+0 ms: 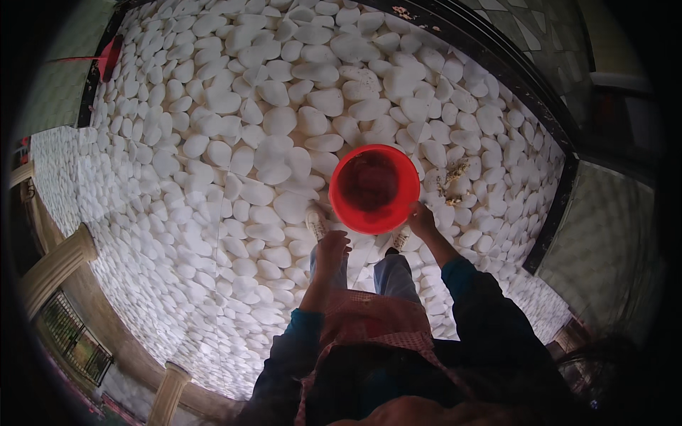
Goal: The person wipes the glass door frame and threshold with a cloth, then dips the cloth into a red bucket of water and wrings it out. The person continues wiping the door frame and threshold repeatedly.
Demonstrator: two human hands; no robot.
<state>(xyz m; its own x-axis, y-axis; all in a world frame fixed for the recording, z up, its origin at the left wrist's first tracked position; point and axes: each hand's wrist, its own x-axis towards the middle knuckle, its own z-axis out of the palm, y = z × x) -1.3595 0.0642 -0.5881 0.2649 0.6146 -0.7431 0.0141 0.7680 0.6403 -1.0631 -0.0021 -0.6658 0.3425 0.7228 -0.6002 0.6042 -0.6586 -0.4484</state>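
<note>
A round red bucket (409, 186) is in front of me, above the pebble-patterned floor, near my shoes. Dark reddish contents (369, 183) show inside, too dim to make out. My right hand (423, 221) grips the bucket's rim on its near right side, the fingers closed at the edge. Left of the bucket and a little nearer to me, my left hand (332, 250) hangs with loosely bent fingers, slightly apart. Nothing shows in it, and it is apart from the bucket.
Brownish crumbs of debris (455, 183) lie right of the bucket on the white pebble-patterned floor (213, 184). A red broom or dustpan-like thing (110, 58) with a thin handle is at the far left. Dark edging (490, 53) borders the floor. Pale columns (60, 266) appear at the left.
</note>
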